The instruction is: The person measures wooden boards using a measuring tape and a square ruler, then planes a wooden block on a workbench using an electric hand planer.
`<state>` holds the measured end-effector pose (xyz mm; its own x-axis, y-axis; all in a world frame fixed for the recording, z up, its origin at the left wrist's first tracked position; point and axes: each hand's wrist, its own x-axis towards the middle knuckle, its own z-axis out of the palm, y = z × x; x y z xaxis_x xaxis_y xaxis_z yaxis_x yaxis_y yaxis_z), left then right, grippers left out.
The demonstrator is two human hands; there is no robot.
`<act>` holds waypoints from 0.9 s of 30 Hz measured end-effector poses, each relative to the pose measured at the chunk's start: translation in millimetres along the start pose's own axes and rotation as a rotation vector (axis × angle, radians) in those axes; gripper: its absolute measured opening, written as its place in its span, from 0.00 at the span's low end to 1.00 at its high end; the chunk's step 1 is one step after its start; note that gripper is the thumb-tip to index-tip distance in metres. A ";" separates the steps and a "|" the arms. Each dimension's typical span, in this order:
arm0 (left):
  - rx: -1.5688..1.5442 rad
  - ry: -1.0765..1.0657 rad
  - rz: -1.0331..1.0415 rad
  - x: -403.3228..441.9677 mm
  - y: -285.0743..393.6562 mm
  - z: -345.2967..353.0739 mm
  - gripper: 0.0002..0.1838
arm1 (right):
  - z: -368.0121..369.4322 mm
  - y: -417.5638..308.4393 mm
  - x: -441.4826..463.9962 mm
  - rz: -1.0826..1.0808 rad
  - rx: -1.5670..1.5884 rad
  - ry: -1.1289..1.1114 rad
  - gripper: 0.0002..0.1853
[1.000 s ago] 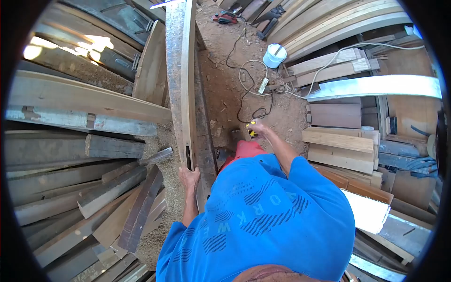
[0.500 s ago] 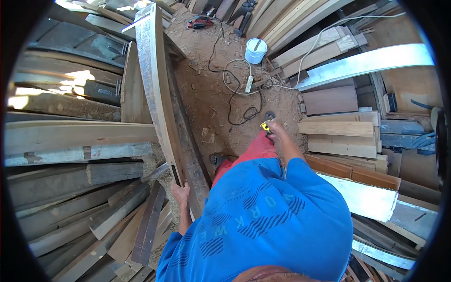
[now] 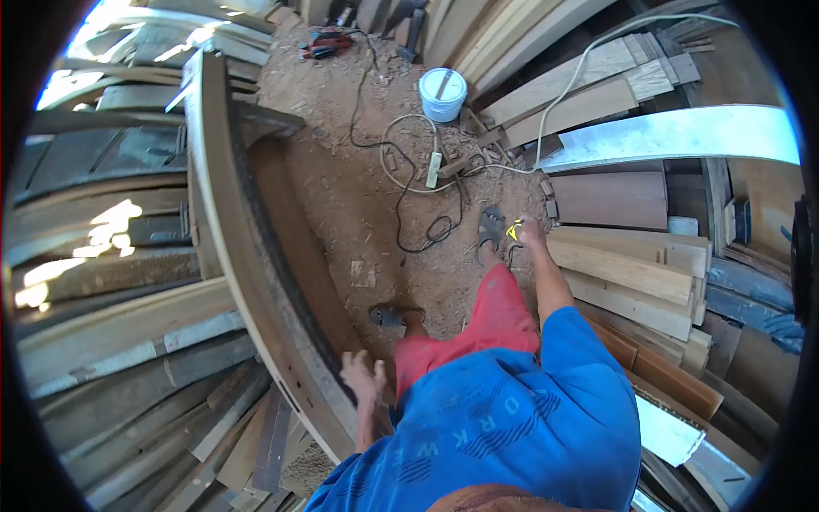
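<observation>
1. Far left: stacked boards [image 3: 183,371], rough-sawn, grey to brown, ends fanned unevenly; sun patches on the upper ones.
2. Next, the long timber [image 3: 232,230], pale and smooth-faced, narrow dark slots near its close end. It runs past the person's left side, a dark, worn edge along its inner flank; looks bowed from here.
3. Beyond it, on the floor, a red power tool [image 3: 324,43], type too small to make out.
4. Left hand [image 3: 364,375]: arm low and reaching forward, fingers parted and loosely curled, holding nothing that I can see. It is just beside the timber's dark edge; contact, cannot tell.
5. Middle ground: brown dirt floor [image 3: 316,162] littered with wood chips. Dark cord [image 3: 399,213] snakes across it in front of the feet, by a white power strip [image 3: 433,171]; lidded white bucket [image 3: 443,98] behind.
6. Right hand [image 3: 531,232]: arm extended out and forward, fingers closed round a small yellow tool [image 3: 514,229], near the right sandal [image 3: 490,224].
7. Right: pale planks [image 3: 623,260] in flat layers, straight-edged; a glossy white panel [image 3: 674,141] lies farther back.
</observation>
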<state>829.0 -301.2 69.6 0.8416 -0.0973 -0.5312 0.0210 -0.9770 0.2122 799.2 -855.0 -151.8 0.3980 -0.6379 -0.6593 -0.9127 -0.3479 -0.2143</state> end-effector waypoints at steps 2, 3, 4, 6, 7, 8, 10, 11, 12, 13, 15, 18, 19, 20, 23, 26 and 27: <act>-0.006 -0.170 0.183 14.6 -10.4 98.7 0.29 | -6.7 -1.2 28.3 0.072 -0.041 -0.011 0.21; -0.175 -0.371 0.103 18.1 10.6 120.2 0.29 | -6.6 0.1 44.4 0.086 -0.068 -0.033 0.19; -0.236 -0.466 0.048 15.4 36.8 133.1 0.26 | -4.9 2.7 62.6 0.100 -0.096 -0.057 0.18; -0.430 -0.693 -0.181 17.2 105.6 131.6 0.24 | 0.3 16.3 98.3 0.102 -0.128 -0.100 0.17; -0.525 -0.797 -0.299 22.8 129.3 135.6 0.24 | 2.7 23.2 116.0 0.090 -0.129 -0.114 0.18; -0.558 -0.819 -0.308 17.0 105.0 178.6 0.23 | 2.5 30.0 133.9 0.075 -0.129 -0.126 0.18; -0.521 -0.819 -0.300 26.2 129.5 176.8 0.24 | 8.6 55.3 168.5 0.045 -0.034 -0.103 0.19; -0.505 -0.815 -0.293 32.3 144.2 172.5 0.24 | 12.8 67.1 184.1 0.026 0.014 -0.087 0.19; -0.508 -0.795 -0.331 41.8 163.8 161.4 0.24 | -2.5 64.2 189.9 0.072 0.040 -0.148 0.22; -0.499 -0.768 -0.311 47.3 155.5 173.8 0.24 | -12.6 66.4 200.2 0.055 -0.003 -0.171 0.24; -0.482 -0.712 -0.276 51.7 120.5 202.6 0.23 | -26.9 78.8 227.8 0.018 -0.090 -0.223 0.27; -0.421 -0.646 -0.300 66.1 130.2 191.3 0.21 | -54.4 85.2 271.9 0.187 -0.093 0.146 0.31; -0.416 -0.626 -0.319 70.0 131.6 190.4 0.21 | -72.9 74.9 278.6 0.180 -0.103 0.235 0.32; -0.461 -0.599 -0.338 68.7 128.4 195.2 0.20 | -72.2 87.3 309.2 0.109 -0.133 0.291 0.32; -0.440 -0.675 -0.479 64.6 128.8 201.8 0.21 | -82.1 104.3 369.3 -0.003 -0.349 0.200 0.33; -0.453 -0.675 -0.495 55.1 129.8 211.4 0.21 | -79.6 81.0 395.3 0.101 -0.458 0.071 0.32; -0.457 -0.693 -0.509 49.2 127.5 216.4 0.22 | -86.0 62.9 385.8 0.159 -0.469 0.087 0.31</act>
<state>756.2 -471.6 -107.0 0.1728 0.0836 -0.9814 0.6250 -0.7794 0.0437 903.4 -1182.0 -357.7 0.2815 -0.7561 -0.5908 -0.8308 -0.5001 0.2442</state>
